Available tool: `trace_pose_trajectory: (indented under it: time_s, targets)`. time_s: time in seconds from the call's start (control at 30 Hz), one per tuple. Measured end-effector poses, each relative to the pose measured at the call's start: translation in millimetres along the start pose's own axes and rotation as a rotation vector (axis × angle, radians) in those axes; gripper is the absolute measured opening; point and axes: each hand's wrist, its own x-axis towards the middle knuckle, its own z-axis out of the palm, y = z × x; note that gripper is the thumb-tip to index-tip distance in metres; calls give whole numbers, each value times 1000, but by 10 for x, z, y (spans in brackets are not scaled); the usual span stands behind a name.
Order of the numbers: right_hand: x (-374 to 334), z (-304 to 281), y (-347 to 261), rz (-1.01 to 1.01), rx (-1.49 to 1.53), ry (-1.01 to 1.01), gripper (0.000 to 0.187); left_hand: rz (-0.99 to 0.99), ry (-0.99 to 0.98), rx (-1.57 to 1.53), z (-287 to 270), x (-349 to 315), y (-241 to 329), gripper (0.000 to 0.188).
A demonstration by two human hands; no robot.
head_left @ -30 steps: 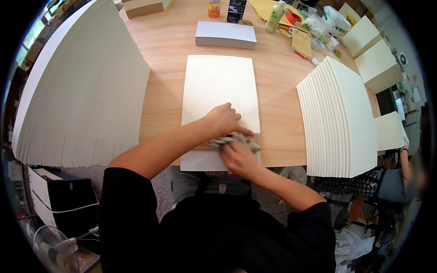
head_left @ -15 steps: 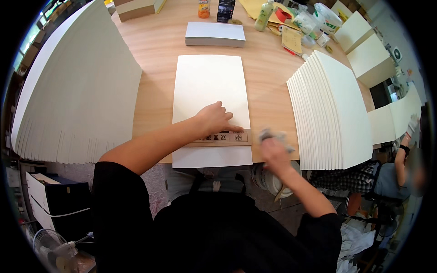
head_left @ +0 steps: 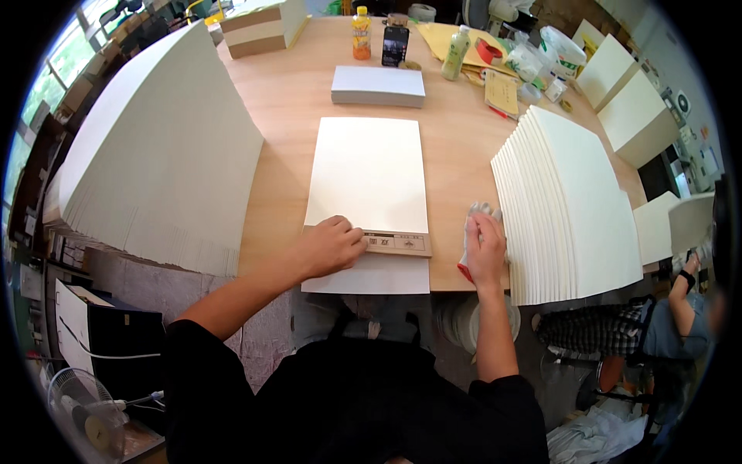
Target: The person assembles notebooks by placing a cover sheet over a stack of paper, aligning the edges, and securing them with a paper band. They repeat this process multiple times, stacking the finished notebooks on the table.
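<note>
A cream-white sheet (head_left: 369,170) lies on the table straight in front of me. Across its near part is a long flat brown printed strip (head_left: 402,243), with white sheet (head_left: 371,280) showing on the near side too. My left hand (head_left: 332,246) is on the strip's left half, fingers curled round it; that end is hidden under the hand. To the right of the sheet, my right hand (head_left: 485,251) grips a whitish work glove (head_left: 466,259) with a red cuff, low over the table. Its fingers are bent over the glove's top.
Tall stacks of white boards stand at left (head_left: 162,155) and right (head_left: 587,201). Behind the sheet sits a small white paper stack (head_left: 379,85). Bottles (head_left: 456,52), a phone (head_left: 395,45) and red tape (head_left: 488,51) are farther back. Another person (head_left: 680,317) works at far right.
My left hand has gone from pointing across the strip to curling round its left part. My right hand, blurred before, has moved slightly right with the glove. The view has shifted.
</note>
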Motion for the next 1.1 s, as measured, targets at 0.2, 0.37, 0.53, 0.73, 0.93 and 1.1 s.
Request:
trace_pose_trajectory:
  time_s: [0.2,0.37,0.53,0.73,0.93,1.1]
  targets:
    - [545,265,-370,838,780,-424,34,-157,203,271,-362,376,-232,12]
    - [545,1154,-580,966,1750,-412,23,53,303,643,-1852,565,-256,5]
    - [915,827,-2395,478,1793,-505,20,-75,543,872,-3060,-341,103,10]
    - [1496,752,-4347,113,1904,-592,17,-533,566,1155,-3793,-2325,-369,32]
    - [1534,1330,-4710,-117,1271,-844,32,-913,710,73,-3504,-3755,-1003,48]
    - [1566,1650,-4729,-306,1222,-584,56,-924,837,-32,-3313,-3818,-1184,58]
